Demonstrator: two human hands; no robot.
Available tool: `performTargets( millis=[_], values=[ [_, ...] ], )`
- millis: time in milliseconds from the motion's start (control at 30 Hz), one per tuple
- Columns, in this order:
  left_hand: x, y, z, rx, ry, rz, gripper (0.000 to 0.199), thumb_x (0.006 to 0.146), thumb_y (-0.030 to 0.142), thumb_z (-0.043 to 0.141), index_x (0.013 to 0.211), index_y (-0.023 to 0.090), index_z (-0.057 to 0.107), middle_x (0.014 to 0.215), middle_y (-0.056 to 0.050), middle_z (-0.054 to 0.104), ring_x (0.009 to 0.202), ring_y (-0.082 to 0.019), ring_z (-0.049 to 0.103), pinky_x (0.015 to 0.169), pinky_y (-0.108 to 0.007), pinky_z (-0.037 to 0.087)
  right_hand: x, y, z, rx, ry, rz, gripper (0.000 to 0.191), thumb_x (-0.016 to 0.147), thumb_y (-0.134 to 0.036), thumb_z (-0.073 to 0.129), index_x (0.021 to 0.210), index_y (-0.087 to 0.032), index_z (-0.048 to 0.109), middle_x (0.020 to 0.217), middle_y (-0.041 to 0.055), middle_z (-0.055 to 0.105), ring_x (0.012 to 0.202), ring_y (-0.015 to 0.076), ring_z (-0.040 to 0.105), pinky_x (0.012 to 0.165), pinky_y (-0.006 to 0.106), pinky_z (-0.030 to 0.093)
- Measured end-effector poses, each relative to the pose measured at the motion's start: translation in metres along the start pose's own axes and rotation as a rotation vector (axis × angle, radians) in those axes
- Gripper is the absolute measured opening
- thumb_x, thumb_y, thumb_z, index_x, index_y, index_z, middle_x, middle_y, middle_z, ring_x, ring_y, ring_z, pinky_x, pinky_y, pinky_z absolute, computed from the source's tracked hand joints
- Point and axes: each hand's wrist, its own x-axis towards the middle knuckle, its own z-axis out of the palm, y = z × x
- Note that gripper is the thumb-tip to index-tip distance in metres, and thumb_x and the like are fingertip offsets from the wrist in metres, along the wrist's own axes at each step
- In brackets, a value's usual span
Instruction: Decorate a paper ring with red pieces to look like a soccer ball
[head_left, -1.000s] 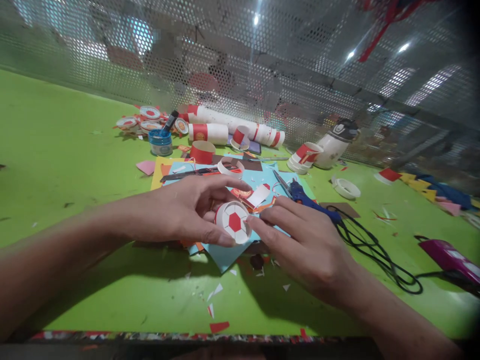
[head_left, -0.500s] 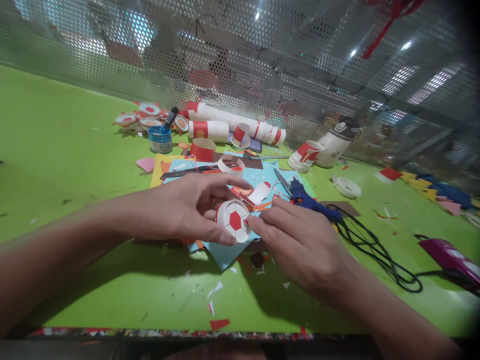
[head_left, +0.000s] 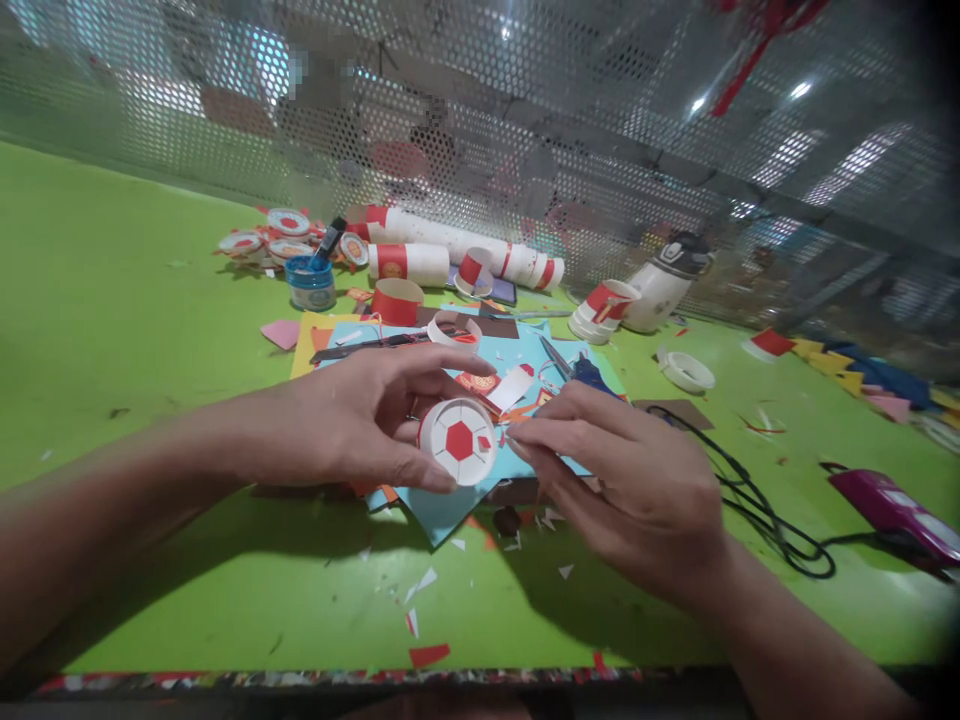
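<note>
My left hand (head_left: 352, 415) is closed round a round white paper cup piece (head_left: 442, 468), its flat face turned up toward me. On that face are a red hexagon (head_left: 459, 440), thin dark lines and a smaller red piece (head_left: 484, 443) near the right rim. Just right of the cup piece, my right hand (head_left: 622, 480) has its thumb and forefinger pinched together, apart from the rim; what they hold, if anything, is too small to make out. Under both hands lie light blue sheets (head_left: 437, 515) with paper scraps.
Behind are scissors (head_left: 556, 357), a blue glue gun (head_left: 592, 374), a blue jar (head_left: 311, 288), a red paper ring (head_left: 397, 302), white paper-cup tubes (head_left: 409, 264) and a white jug (head_left: 664, 290). At right lie a black cable (head_left: 780, 540) and a magenta device (head_left: 892, 510).
My right hand has drawn back slightly from the cup piece, uncovering the small red piece near its rim. My left hand still holds the cup piece. The whole view has shifted a little.
</note>
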Motion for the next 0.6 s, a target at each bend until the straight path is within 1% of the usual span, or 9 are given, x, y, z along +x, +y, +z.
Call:
performTargets(
  millis=[133,233,333,433,500,600],
  values=[
    [-0.002,0.001,-0.002,0.068,0.007,0.009,0.075,0.071,0.01,0.077,0.135,0.026,0.042,0.131,-0.009,0.058,0.122,-0.028,0.056,0.095,-0.04,0.052,-0.001,0.0,0.0,0.098,0.034,0.129,0.01,0.086,-0.004,0.062,0.088,-0.008,0.071,0.08,0.0073,0.066,0.073,0.013,0.059,0.065,0.025,0.047],
    [-0.002,0.0,-0.003,0.111,0.026,0.014,0.072,0.071,0.012,0.078,0.134,0.027,0.044,0.134,-0.009,0.055,0.12,-0.026,0.057,0.094,-0.038,0.052,-0.002,-0.002,0.002,0.139,0.043,0.166,0.007,0.086,-0.007,0.063,0.087,-0.009,0.07,0.081,0.0072,0.066,0.073,0.0139,0.06,0.064,0.026,0.049],
    [0.0,-0.002,-0.001,0.136,0.03,0.003,0.068,0.071,0.014,0.078,0.131,0.025,0.047,0.129,-0.008,0.058,0.116,-0.025,0.058,0.091,-0.037,0.053,-0.003,-0.004,0.003,0.108,0.021,0.143,0.009,0.088,-0.007,0.061,0.088,-0.009,0.07,0.084,0.0093,0.066,0.076,0.0165,0.06,0.065,0.029,0.049],
    [0.001,-0.001,0.002,0.138,0.031,-0.018,0.063,0.07,0.016,0.078,0.126,0.022,0.049,0.119,-0.008,0.063,0.109,-0.024,0.061,0.089,-0.036,0.053,-0.003,-0.006,0.005,0.011,-0.041,0.107,0.014,0.09,-0.008,0.056,0.09,-0.008,0.07,0.086,0.0118,0.066,0.078,0.0192,0.059,0.066,0.033,0.049],
    [0.001,0.0,0.004,0.138,0.04,-0.026,0.062,0.068,0.016,0.079,0.124,0.021,0.051,0.117,-0.008,0.064,0.104,-0.022,0.062,0.088,-0.035,0.053,-0.003,-0.008,0.006,-0.039,-0.076,0.1,0.017,0.091,-0.008,0.054,0.09,-0.009,0.07,0.085,0.0117,0.065,0.077,0.0199,0.058,0.065,0.034,0.049],
    [0.0,0.002,0.006,0.144,0.047,-0.046,0.062,0.068,0.015,0.079,0.123,0.02,0.051,0.114,-0.008,0.064,0.099,-0.021,0.063,0.083,-0.033,0.053,-0.004,-0.01,0.008,-0.072,-0.085,0.083,0.018,0.09,-0.006,0.053,0.093,-0.009,0.071,0.088,0.012,0.066,0.08,0.0212,0.058,0.068,0.035,0.049]
  ],
)
